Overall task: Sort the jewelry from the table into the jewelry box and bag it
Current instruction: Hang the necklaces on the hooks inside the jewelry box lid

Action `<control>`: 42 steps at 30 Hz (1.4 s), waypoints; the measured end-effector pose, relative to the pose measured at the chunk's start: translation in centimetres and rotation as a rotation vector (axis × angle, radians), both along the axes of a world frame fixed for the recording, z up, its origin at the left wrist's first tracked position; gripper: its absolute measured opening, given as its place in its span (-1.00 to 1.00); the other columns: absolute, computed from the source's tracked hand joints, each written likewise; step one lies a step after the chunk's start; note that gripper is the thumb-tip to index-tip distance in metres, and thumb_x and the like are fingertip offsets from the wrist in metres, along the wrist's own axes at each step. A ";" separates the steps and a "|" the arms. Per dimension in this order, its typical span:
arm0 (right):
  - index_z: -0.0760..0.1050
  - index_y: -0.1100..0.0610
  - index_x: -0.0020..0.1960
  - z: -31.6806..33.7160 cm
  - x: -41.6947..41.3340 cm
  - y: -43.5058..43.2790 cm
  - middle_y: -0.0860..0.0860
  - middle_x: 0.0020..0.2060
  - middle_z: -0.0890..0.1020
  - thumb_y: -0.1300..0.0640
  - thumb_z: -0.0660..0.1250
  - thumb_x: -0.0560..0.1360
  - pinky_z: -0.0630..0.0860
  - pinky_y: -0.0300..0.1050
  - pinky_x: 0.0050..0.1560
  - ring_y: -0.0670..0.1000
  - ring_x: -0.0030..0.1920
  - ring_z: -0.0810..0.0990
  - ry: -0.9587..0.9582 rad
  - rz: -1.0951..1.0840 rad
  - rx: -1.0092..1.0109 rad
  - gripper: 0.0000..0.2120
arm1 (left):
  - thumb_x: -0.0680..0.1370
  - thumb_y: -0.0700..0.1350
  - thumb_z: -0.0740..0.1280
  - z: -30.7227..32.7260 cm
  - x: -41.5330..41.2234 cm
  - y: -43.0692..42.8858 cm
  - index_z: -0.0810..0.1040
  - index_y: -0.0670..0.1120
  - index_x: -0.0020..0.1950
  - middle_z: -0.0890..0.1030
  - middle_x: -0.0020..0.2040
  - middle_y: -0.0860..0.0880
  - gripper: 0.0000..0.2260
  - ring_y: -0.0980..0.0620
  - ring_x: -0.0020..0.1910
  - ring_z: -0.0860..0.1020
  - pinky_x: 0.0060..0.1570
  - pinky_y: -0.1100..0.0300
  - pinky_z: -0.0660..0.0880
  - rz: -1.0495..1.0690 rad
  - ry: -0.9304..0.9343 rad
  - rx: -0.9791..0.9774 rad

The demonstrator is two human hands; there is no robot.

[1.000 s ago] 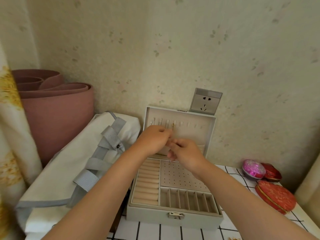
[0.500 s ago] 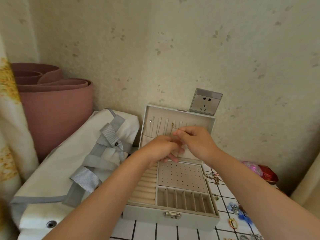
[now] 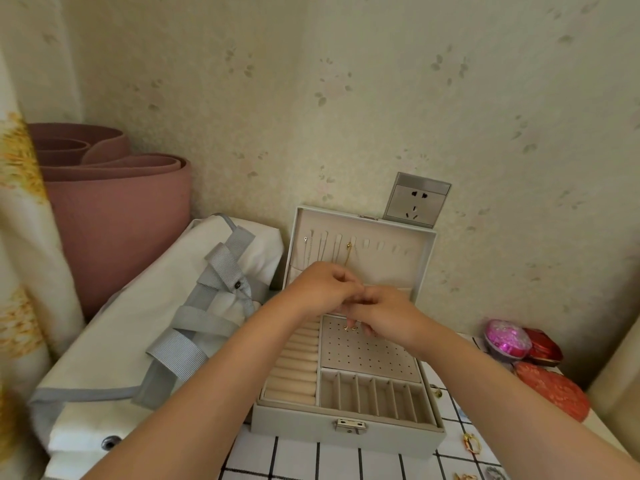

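1. Setting: a wallpapered wall [image 3: 346, 98] with a socket [image 3: 417, 200] is rising behind a table [image 3: 311, 459] that is wearing a white grid-lined cover. A rolled pink mat [image 3: 114, 220] is standing at 10 o'clock.
2. Jewelry box [image 3: 346, 433]: sitting open mid-table, its lid [image 3: 391, 268] leaning upright toward the wall at 12 o'clock.
3. Lid contents: a silver chain [image 3: 306, 251] and a gold necklace [image 3: 348, 252] are hanging from separate hooks; the other hooks are showing bare.
4. Tray contents: small gold pieces [image 3: 349, 328] are lying on the perforated panel [image 3: 367, 355]. The ring rolls [image 3: 294, 372] at 9 o'clock and the slotted compartments [image 3: 374, 396] at 6 o'clock are holding nothing visible.
5. Left hand [image 3: 320, 289] and right hand [image 3: 388, 313]: meeting fingertip to fingertip over the panel's far edge, below the gold necklace. Each grip is narrow, with curled fingers; what they are pinching, if anything, I cannot tell.
6. Unsorted: a gold ring [image 3: 471, 443] and other loose pieces are lying on the table at 4 to 5 o'clock of the box.
7. Bag [image 3: 138, 323]: white with grey straps, lying at 9 o'clock beside the box.
8. Progress, as judged: sorting is looking early, and bagging is not yet begun.
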State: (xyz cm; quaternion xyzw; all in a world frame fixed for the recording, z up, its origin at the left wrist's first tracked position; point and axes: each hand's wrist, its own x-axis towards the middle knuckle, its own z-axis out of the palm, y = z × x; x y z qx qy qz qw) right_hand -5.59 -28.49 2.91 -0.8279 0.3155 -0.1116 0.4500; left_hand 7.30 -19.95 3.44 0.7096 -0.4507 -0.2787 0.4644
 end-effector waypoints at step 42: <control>0.61 -0.03 0.25 1.6 -0.2 -2.7 -0.12 0.15 0.65 0.11 0.40 0.55 0.46 -0.14 0.30 -0.13 0.19 0.57 0.091 0.055 -0.621 -0.72 | 0.54 0.03 0.23 -2.1 1.4 0.2 0.51 -0.05 0.24 0.50 0.18 -0.04 -0.68 -0.05 0.20 0.41 0.19 0.06 0.35 0.086 -1.022 -0.026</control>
